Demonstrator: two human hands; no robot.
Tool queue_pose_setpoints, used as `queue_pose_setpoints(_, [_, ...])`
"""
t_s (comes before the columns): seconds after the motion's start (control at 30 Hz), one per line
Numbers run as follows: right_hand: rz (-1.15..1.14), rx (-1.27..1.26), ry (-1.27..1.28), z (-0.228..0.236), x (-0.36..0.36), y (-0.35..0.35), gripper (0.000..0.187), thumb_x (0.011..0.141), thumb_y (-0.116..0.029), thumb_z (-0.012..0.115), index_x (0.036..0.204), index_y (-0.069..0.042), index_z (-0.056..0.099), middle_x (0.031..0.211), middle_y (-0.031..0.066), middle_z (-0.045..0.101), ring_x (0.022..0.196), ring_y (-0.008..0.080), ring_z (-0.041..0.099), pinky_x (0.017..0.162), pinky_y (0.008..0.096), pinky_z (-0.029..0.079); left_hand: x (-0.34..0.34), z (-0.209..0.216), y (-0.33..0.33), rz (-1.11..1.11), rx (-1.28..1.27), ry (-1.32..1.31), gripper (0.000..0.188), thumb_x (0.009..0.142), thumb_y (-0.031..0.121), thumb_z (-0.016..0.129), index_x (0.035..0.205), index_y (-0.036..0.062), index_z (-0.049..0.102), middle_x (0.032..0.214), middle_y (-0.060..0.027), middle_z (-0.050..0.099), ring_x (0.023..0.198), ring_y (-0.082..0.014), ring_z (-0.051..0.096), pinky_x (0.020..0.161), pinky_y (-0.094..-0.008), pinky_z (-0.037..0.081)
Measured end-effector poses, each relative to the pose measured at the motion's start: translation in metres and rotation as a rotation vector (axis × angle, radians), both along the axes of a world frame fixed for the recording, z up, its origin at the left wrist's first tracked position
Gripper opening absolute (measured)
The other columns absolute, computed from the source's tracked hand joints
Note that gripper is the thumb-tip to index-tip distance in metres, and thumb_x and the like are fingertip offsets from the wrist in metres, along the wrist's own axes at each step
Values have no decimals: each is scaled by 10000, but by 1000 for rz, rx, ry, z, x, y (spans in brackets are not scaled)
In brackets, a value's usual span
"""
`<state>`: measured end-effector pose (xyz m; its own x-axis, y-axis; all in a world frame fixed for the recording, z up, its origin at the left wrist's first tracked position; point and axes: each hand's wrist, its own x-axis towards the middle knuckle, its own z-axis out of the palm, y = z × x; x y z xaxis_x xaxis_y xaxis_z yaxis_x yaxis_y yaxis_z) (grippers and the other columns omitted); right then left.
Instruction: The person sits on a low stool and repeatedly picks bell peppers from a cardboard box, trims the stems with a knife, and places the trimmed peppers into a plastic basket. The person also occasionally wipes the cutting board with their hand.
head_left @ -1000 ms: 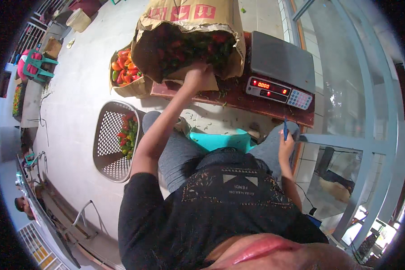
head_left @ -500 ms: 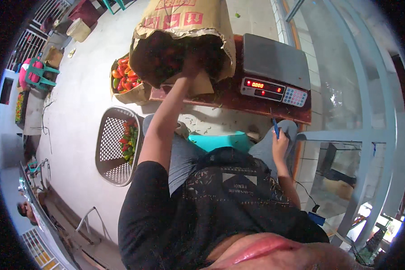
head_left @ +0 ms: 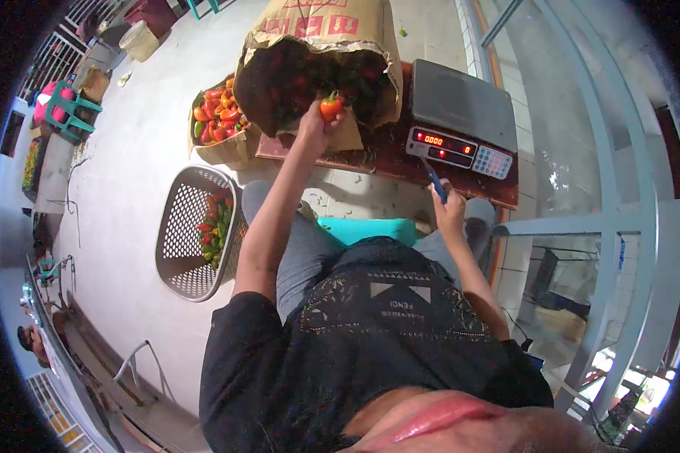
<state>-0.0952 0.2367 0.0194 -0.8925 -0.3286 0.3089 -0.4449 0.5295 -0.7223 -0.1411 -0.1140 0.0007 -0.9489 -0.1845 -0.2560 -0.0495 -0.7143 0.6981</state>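
Observation:
My left hand [head_left: 316, 127] is closed on an orange-red pepper [head_left: 330, 109] with a green stem, just in front of the mouth of a large brown paper sack [head_left: 321, 29]. More peppers show dimly in the sack's dark opening. Over my right thigh, my right hand [head_left: 451, 208] grips a slim blue-handled tool [head_left: 437, 186]. Its thin dark tip points up toward the scale; I cannot make out its exact kind. The digital scale [head_left: 461, 94], with a lit red display, rests on a dark red low table [head_left: 400, 167].
Left of the sack stands a carton [head_left: 230, 151] of red and orange peppers. A grey slotted basket [head_left: 180, 253] holds red and green peppers beside my left leg. A turquoise seat [head_left: 366, 229] shows between my legs. A metal-framed glass partition [head_left: 559, 225] borders the right side.
My left hand has come out of the sack's dark mouth with a pepper in it. My right hand has moved up and left with the blue tool, closer to the scale.

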Motion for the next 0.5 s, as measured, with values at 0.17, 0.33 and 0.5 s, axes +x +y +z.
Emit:
queue_pose_setpoints(0.17, [212,-5,182,48,-4,-50,172,770,-91,619,924,-49,554,806,159,601,746,361,596,627,428,456,62,67,65,19,-372,-13,476,944,490,385,1001,53,566,792,-31,583,634,-112,556,531,-225,458])
queue_pose_setpoints(0.33, [236,57,155,47,0,-73,223,731,-35,620,934,-59,532,803,146,599,758,356,599,644,438,465,91,79,100,42,-511,-17,478,953,496,351,970,66,559,737,-21,573,588,-82,494,495,-225,356])
queue_pose_setpoints(0.5, [261,168,70,37,6,-73,241,718,-11,614,928,-82,519,809,134,613,770,352,605,641,439,475,104,76,104,46,-659,-56,460,977,438,310,899,41,530,595,-29,530,474,-89,455,437,-226,333])
